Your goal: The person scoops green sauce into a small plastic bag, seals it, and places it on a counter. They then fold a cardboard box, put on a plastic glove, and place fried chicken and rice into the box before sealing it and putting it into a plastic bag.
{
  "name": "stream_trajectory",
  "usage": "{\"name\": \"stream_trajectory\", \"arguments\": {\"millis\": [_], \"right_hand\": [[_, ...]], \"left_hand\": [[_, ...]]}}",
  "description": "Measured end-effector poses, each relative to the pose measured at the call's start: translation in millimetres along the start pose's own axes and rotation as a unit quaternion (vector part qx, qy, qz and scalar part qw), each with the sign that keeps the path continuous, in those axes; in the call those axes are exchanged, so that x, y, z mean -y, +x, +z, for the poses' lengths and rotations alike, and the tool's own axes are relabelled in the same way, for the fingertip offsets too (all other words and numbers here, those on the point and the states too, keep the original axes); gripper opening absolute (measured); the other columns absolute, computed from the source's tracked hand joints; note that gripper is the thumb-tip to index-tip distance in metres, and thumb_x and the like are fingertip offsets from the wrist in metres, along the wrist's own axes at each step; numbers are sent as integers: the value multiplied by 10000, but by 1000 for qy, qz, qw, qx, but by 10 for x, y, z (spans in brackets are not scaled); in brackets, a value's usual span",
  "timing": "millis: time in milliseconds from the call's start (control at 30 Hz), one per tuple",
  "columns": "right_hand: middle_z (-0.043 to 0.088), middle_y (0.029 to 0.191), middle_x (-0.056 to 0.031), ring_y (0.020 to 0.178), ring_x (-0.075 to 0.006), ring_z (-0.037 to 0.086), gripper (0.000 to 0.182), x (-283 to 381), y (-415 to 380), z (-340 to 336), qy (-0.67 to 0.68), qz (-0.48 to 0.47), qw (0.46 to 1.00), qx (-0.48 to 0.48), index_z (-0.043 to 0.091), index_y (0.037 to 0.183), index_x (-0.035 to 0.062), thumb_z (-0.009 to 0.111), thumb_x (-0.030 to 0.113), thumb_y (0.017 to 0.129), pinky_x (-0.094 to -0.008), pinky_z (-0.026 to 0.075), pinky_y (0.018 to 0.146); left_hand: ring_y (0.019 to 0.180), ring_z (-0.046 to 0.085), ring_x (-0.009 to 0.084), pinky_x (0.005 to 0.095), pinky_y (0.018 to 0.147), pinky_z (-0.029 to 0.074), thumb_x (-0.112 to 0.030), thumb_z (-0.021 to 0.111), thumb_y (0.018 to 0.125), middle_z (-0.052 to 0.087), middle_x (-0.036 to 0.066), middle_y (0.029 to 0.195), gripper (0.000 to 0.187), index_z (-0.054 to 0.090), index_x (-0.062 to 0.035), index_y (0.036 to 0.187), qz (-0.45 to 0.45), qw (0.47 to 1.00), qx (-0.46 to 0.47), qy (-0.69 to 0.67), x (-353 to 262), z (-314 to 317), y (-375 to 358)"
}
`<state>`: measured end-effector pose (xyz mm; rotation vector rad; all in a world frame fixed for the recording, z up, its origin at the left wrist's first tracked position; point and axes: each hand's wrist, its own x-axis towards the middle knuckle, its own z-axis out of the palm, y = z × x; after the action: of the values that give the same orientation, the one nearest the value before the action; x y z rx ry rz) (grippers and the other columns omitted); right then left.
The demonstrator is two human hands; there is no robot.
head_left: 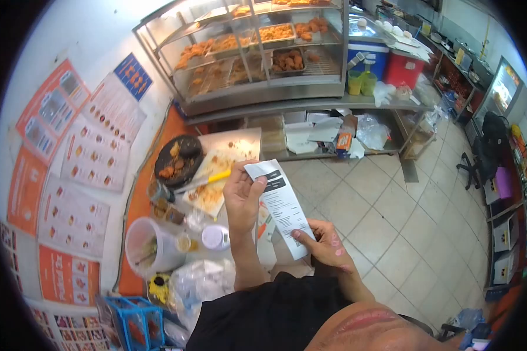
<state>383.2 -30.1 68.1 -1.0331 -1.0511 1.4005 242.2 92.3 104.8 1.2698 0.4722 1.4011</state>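
Note:
A long white printed receipt is stretched between my two hands. Its upper end is pinched by my left hand, with the thumb on the printed side. Lower down, my right hand grips the right edge, thumb on the front and fingers behind. Just left of my left hand, a knife with a yellow handle lies on a stained white cutting board. A dark stone mortar with pieces of food in it stands beside the board.
A heated glass display case with trays of fried food stands ahead. On the orange counter are a white bucket, a purple-white lid and plastic bags. Tiled floor extends right, with a black office chair beyond.

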Motion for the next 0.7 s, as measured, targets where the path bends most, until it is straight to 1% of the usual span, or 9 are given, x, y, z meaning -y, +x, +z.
{"name": "stream_trajectory", "arguments": {"millis": [33,67,200,300,367,500,567,633,700], "right_hand": [[682,918,-49,798,-74,597,253,19,242,-171,-11,-6,999,-39,637,1097,-24,628,135,899,-243,480,677],[681,934,-48,805,-70,591,251,-23,496,-388,-54,-2,998,-44,636,1097,-25,621,134,903,-238,478,682],[673,909,-32,787,-63,577,246,201,1380,-1041,-57,-19,996,-58,636,1090,-27,612,139,910,-239,474,662],[676,914,-67,817,-68,567,234,520,2026,-1570,-67,-94,991,-66,633,1089,-27,594,115,907,-252,471,703],[648,835,-14,740,-49,547,242,650,2454,-1849,-139,-197,967,-82,631,1066,-38,593,153,923,-233,455,625],[634,801,5,692,-42,523,228,975,3303,-2298,-126,-248,954,-111,641,1044,-16,585,172,928,-224,431,589],[625,786,15,690,-36,511,218,1157,3729,-2512,-132,-260,948,-128,644,1028,-15,588,169,925,-221,425,591],[623,784,18,681,-27,494,221,1370,4221,-2725,-177,-299,925,-153,643,1021,-19,593,173,924,-221,416,586],[625,765,2,663,-24,482,214,1714,4677,-2906,-189,-324,913,-157,644,1014,-18,599,168,917,-231,412,570]], "left_hand": [[933,583,113,241,825,469,43,563,855,606,102,1026,299,487,41,1144,-5,1000,17,-12,140,60,278],[968,576,124,238,836,463,74,535,848,589,117,1063,346,459,33,1183,11,999,31,13,253,113,550],[957,576,133,245,842,461,81,541,853,584,114,1050,360,451,29,1197,49,997,46,32,600,401,1573],[932,568,122,241,836,455,85,555,855,579,103,1043,346,468,33,1186,115,988,90,49,889,573,2408],[922,556,109,233,837,446,79,575,855,574,81,1029,318,498,36,1161,162,975,118,95,1040,630,2908],[941,549,98,230,846,440,74,586,848,572,65,1024,293,536,42,1134,206,948,136,199,1187,840,3892],[938,559,107,239,844,450,76,590,833,580,77,1037,300,545,45,1129,218,946,162,178,1295,957,4481],[927,570,113,253,826,467,47,599,826,600,78,1019,297,561,27,1120,293,904,166,262,1377,1059,5074],[980,573,137,267,819,474,23,611,837,602,94,1105,312,555,21,1143,313,884,199,283,1441,1176,5721]]}}
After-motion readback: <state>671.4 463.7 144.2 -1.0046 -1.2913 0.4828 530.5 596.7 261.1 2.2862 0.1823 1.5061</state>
